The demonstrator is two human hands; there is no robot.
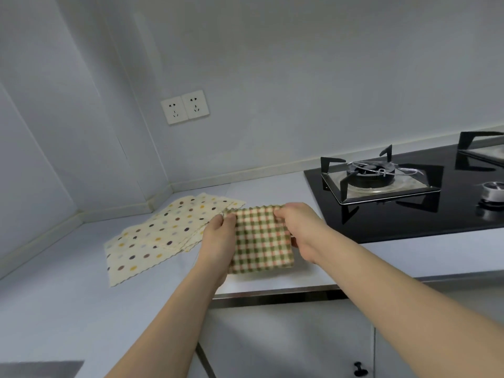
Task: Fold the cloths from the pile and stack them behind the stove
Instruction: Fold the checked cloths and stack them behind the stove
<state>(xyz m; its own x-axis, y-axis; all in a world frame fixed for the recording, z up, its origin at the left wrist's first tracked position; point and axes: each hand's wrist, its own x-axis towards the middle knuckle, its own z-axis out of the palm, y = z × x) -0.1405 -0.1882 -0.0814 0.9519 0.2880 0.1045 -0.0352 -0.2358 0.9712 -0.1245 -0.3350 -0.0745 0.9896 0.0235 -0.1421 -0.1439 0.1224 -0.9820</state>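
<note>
Left hand (218, 236) and right hand (298, 227) pinching checked cloth (261, 238)

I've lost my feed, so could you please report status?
Both hands, left and right, grip the folded checked cloth. Dotted pile waiting. Stove right; counter behind bare.

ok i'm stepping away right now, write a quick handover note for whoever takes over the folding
Left hand: pinches the top left corner of the green and red checked cloth.
Right hand: grips the same cloth at its top right edge.
The checked cloth is folded small and held above the pale countertop, left of the black glass gas stove.
The pile of cream polka-dot cloths lies flat in the corner, unfolded.
Done: checked cloth looks folded.
Left: place it behind the stove, where no stack is visible yet, then fold and stack the polka-dot cloths.
</note>
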